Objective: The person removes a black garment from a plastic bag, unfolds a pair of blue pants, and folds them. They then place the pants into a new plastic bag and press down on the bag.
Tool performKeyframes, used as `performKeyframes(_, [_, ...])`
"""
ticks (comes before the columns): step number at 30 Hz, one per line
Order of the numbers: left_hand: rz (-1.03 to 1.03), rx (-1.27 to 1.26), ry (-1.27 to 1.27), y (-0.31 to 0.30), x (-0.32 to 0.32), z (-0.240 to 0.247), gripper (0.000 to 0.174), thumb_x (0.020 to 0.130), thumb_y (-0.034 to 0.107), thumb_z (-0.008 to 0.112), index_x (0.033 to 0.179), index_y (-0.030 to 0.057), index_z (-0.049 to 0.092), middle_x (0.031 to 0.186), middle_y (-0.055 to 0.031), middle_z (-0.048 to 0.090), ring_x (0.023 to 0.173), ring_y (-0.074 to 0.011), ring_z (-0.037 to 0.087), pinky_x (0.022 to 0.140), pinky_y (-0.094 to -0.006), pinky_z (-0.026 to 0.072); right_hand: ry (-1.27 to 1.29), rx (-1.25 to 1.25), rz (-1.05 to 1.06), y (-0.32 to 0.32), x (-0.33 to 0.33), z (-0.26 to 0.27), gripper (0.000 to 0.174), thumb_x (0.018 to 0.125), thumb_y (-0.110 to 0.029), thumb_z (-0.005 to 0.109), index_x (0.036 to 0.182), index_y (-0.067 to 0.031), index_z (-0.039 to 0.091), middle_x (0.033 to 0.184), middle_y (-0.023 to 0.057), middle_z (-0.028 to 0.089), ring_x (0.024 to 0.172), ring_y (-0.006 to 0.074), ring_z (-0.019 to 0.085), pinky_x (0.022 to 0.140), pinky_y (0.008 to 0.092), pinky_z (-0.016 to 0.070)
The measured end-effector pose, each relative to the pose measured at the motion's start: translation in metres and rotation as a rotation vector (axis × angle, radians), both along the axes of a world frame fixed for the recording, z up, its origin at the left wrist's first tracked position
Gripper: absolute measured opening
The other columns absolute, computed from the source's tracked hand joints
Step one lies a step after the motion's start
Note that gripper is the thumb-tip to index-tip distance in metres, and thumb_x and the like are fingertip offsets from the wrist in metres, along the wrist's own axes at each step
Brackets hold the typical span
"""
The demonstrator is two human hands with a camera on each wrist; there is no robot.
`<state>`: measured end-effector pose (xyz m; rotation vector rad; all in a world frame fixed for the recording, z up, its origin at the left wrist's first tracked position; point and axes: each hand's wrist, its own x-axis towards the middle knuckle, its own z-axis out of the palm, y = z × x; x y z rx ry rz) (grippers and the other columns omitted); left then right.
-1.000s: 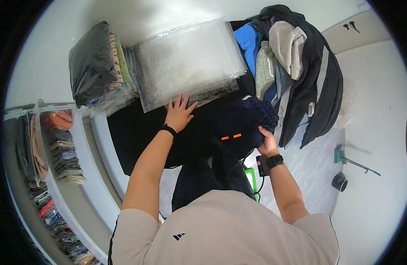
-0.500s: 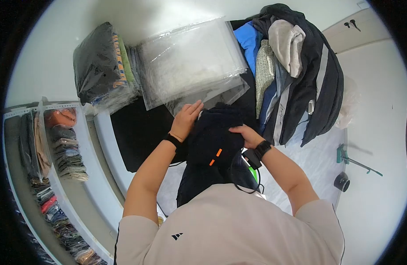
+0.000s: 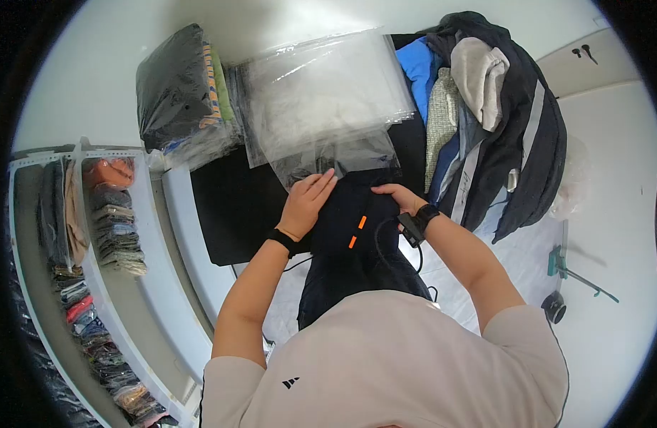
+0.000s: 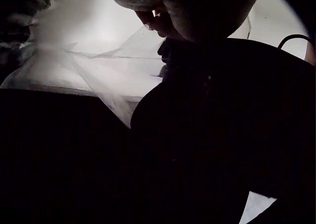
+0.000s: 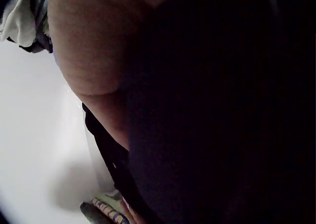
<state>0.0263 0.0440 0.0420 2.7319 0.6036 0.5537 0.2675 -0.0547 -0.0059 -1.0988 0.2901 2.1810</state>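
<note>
A folded dark navy garment [image 3: 346,203] with two small orange strips lies in front of the person's body. At its left edge my left hand [image 3: 307,207] holds it, fingers together and pointing up towards the clear plastic bag [image 3: 342,151]; the thumb is hidden. My right hand [image 3: 403,198] grips the garment's right side, thumb on top, fingers underneath. The garment's far edge overlaps the bag's near end. In the left wrist view, clear film [image 4: 118,81] rises close to the left fingertips. Dark cloth [image 5: 212,120] fills most of the right wrist view.
A stack of clear bags [image 3: 328,93] lies at the back of the black table surface [image 3: 235,207]. Bagged clothes [image 3: 175,93] stand on the left, and a loose pile of clothes [image 3: 514,128] on the right. Shelves of folded clothes [image 3: 118,228] line the left side.
The garment has moved from the right to the middle, up against the bag, and is folded. My left hand left the bags for its left edge; the right hand moved left with it.
</note>
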Motion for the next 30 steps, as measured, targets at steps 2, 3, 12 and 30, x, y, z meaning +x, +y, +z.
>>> performKeyframes(2, [-0.036, -0.007, 0.049, -0.003, 0.003, 0.002, 0.045, 0.077, 0.001, 0.048, 0.122, 0.0047, 0.052, 0.129, -0.0067, 0.049, 0.111, -0.025, 0.049, 0.093, -0.0363, 0.0408, -0.01, 0.011, 0.046, 0.004, 0.0, 0.003, 0.023, 0.08, -0.018, 0.061, 0.096, -0.0023, 0.063, 0.084, 0.0087, 0.067, 0.069, 0.0199, 0.065, 0.065, 0.0322, 0.0537])
performKeyframes(3, [-0.036, -0.006, 0.05, -0.003, 0.005, 0.004, 0.045, 0.077, 0.001, 0.048, 0.122, 0.0047, 0.052, 0.129, -0.0067, 0.049, 0.111, -0.025, 0.049, 0.093, -0.0363, 0.0408, -0.082, -0.002, 0.1, 0.01, -0.001, 0.013, 0.023, 0.08, -0.019, 0.062, 0.096, -0.0031, 0.064, 0.084, 0.0082, 0.067, 0.069, 0.0197, 0.065, 0.065, 0.0318, 0.0535])
performKeyframes(12, [-0.26, -0.103, 0.007, -0.016, 0.018, 0.035, 0.039, 0.078, 0.001, 0.05, 0.117, 0.0041, 0.054, 0.127, -0.009, 0.05, 0.115, -0.0272, 0.048, 0.094, -0.0376, 0.0413, -0.163, 0.025, 0.072, 0.016, 0.027, 0.01, 0.025, 0.082, -0.027, 0.059, 0.092, -0.0047, 0.065, 0.084, 0.0061, 0.067, 0.068, 0.0197, 0.064, 0.061, 0.0319, 0.0524])
performKeyframes(30, [0.841, -1.051, -0.252, -0.024, -0.01, -0.092, 0.026, 0.089, 0.021, 0.053, 0.099, -0.002, 0.062, 0.087, -0.0131, 0.064, 0.082, -0.0213, 0.061, 0.075, -0.0294, 0.0455, -0.502, 0.338, -0.228, -0.014, -0.01, -0.015, 0.058, 0.078, -0.005, 0.065, 0.129, -0.0027, 0.036, 0.118, 0.011, 0.052, 0.103, 0.0235, 0.055, 0.087, 0.037, 0.0462])
